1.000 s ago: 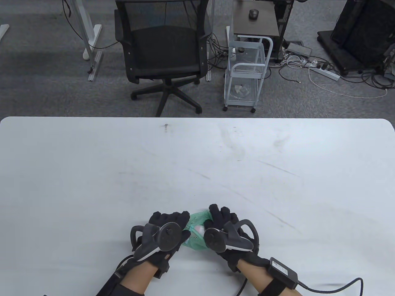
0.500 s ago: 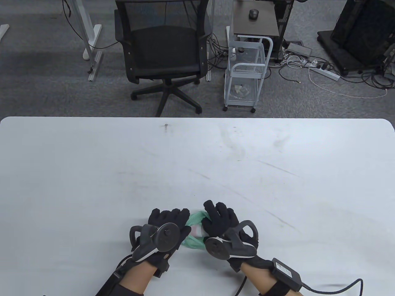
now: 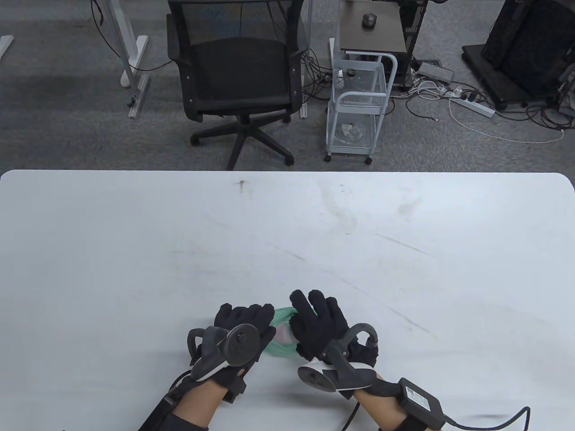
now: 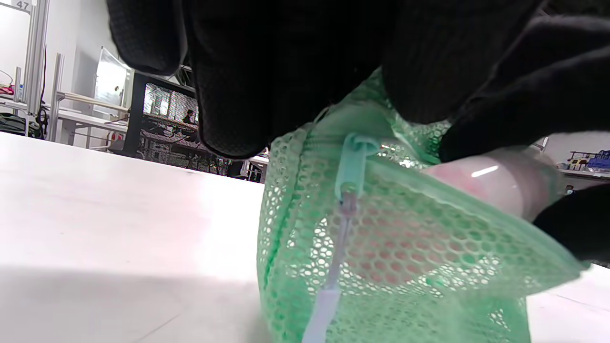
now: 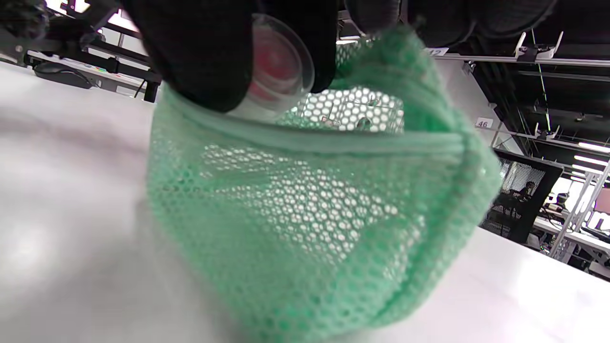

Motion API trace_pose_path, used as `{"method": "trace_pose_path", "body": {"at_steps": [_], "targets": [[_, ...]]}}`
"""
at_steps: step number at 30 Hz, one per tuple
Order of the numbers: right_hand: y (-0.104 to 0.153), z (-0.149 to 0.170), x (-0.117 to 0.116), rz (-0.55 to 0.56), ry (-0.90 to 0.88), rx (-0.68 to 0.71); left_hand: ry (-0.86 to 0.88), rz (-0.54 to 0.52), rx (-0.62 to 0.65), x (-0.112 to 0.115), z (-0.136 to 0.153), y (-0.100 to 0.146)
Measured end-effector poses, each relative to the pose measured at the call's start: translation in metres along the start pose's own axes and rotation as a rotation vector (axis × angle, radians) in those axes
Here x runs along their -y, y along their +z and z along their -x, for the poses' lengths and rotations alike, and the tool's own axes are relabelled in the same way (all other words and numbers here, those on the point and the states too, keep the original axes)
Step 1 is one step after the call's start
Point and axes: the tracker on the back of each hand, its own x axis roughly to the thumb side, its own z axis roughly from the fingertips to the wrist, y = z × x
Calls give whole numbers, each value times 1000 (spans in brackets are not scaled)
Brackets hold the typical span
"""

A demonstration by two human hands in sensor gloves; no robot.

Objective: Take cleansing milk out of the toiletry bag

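Note:
A green mesh toiletry bag point(image 3: 282, 348) lies on the white table point(image 3: 287, 233) near its front edge, between my two hands. My left hand point(image 3: 245, 325) holds the bag's left end; in the left wrist view its fingers point(image 4: 267, 71) press on the mesh point(image 4: 381, 247) by the zip pull point(image 4: 350, 176). My right hand point(image 3: 314, 321) reaches into the open bag and grips the cleansing milk bottle point(image 3: 284, 334), pale with a pink tint. In the right wrist view the bottle's clear round end point(image 5: 276, 66) shows between my fingers point(image 5: 200, 52), above the bag's zip edge point(image 5: 333, 143).
Beyond the table's far edge stand a black office chair point(image 3: 240, 76) and a small white trolley point(image 3: 357, 107). Cables and a power strip point(image 3: 471, 105) lie on the floor at the right. A cable point(image 3: 489, 420) runs from my right wrist.
My right hand has turned and shifted left over the bag, its fingers going deeper onto the bottle; its tracker has swung down toward the front edge. The left hand has barely moved.

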Motion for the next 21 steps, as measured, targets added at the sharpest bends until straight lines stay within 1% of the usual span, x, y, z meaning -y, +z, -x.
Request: {"method": "trace_pose_path", "body": {"at_steps": [10,21], "targets": [[4,1,12,43,34,-4,-21,-18,-37,-2,6,-1],[17,16,26,106,-45,-51,-17,-34,-71,-5,14,-2]]}}
